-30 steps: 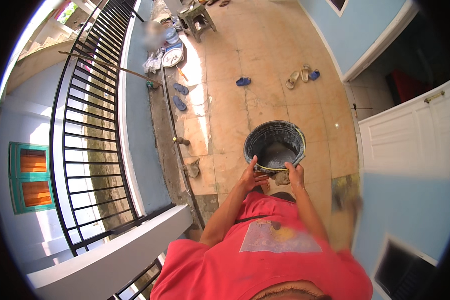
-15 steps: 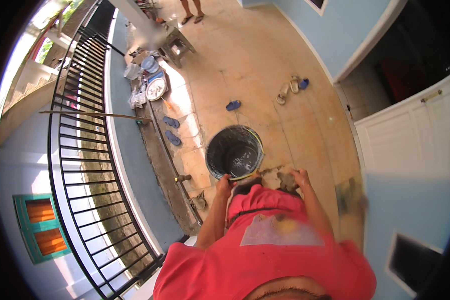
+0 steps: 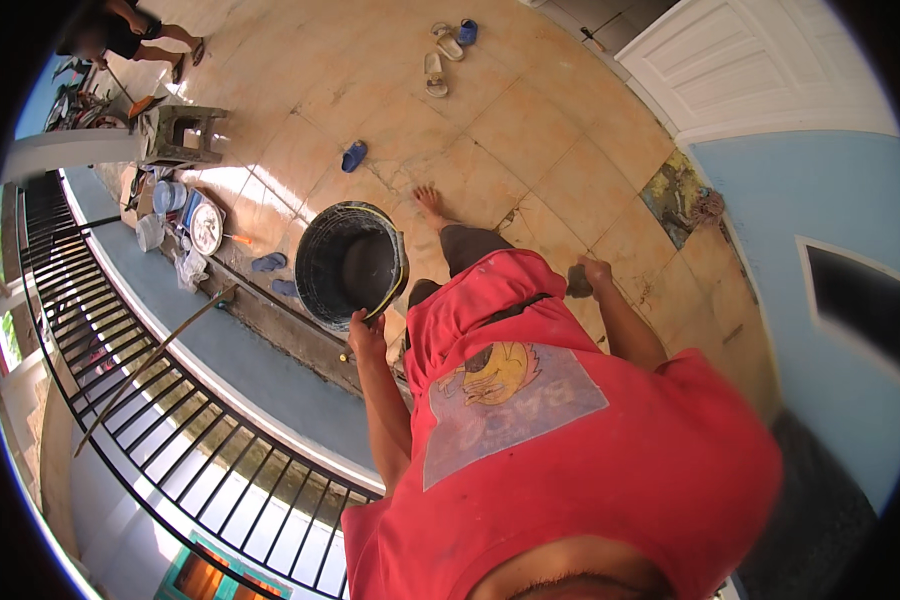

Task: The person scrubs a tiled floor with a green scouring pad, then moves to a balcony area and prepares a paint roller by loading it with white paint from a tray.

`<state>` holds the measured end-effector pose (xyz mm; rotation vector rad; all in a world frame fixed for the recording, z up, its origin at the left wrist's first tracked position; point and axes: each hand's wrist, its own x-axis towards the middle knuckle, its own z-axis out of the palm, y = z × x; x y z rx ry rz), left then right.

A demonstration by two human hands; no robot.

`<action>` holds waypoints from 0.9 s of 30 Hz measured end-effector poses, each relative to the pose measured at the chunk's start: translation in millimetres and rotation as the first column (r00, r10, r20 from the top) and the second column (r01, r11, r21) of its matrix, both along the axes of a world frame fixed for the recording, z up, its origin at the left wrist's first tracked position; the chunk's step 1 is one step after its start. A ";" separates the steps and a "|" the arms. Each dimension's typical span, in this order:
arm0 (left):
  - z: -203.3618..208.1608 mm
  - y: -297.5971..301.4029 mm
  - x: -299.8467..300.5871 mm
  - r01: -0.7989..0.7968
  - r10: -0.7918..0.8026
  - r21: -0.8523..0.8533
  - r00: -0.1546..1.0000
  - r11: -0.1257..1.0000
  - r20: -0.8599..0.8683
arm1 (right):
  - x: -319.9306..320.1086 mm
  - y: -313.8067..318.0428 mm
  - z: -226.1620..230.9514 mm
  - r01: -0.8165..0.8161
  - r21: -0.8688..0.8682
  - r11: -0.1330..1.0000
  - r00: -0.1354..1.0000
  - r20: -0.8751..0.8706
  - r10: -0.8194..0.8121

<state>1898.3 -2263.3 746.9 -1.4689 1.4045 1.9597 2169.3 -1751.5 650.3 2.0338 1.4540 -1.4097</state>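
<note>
A black round bucket [image 3: 342,262] stands on the tan tiled floor, in front of my red shirt. My left hand [image 3: 367,328] grips its near rim, the arm stretched down to it. My right hand [image 3: 591,274] is off to the right, apart from the bucket, closed around a small dark grey lump that I cannot identify. My bare foot [image 3: 430,203] rests on the tiles just right of the bucket. The bucket's inside looks dark and I cannot make out its contents.
A black metal railing [image 3: 140,400] and a low grey ledge run along the left, with a long stick [image 3: 150,360] leaning there. Slippers [image 3: 354,155], sandals [image 3: 436,70], a concrete stool [image 3: 178,130] and a person [image 3: 120,30] are farther off. A white door [image 3: 760,60] is at the right.
Both hands were at the bucket's near rim; now only my left hand holds it and my right hand has swung out to the right. The view has turned.
</note>
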 end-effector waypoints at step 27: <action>-54.5 -2.9 12.6 0.850 -0.945 -0.477 -0.308 -0.222 -0.108 | 93.9 -51.3 128.3 0.208 0.406 0.890 0.965 0.060 -0.254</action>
